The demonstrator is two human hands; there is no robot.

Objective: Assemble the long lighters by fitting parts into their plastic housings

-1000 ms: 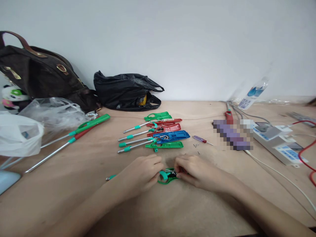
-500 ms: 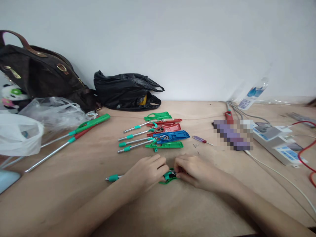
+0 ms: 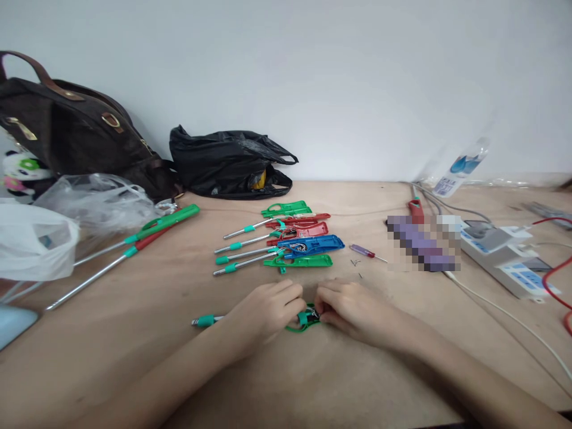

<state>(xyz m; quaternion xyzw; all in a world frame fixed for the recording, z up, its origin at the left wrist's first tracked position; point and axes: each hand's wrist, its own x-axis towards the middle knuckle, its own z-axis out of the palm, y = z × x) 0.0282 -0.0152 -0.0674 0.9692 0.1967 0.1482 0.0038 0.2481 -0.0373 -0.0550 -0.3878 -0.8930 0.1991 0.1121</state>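
Soft even daylight — faint shadows, wide-angle warp at edges

We have both forearms stretched forward, the left coming in from seven o'clock and the right from four o'clock, meeting near the middle. Our left hand (image 3: pixel 263 311) lies palm down with fingers curled inward and the thumb tucked toward three o'clock. Our right hand (image 3: pixel 353 307) faces it, knuckles up, fingertips pinched together, almost touching the left.

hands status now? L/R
Left hand: closed on the green lighter, pinning it to the table.
Right hand: fingertips pinched on the same lighter's open end.
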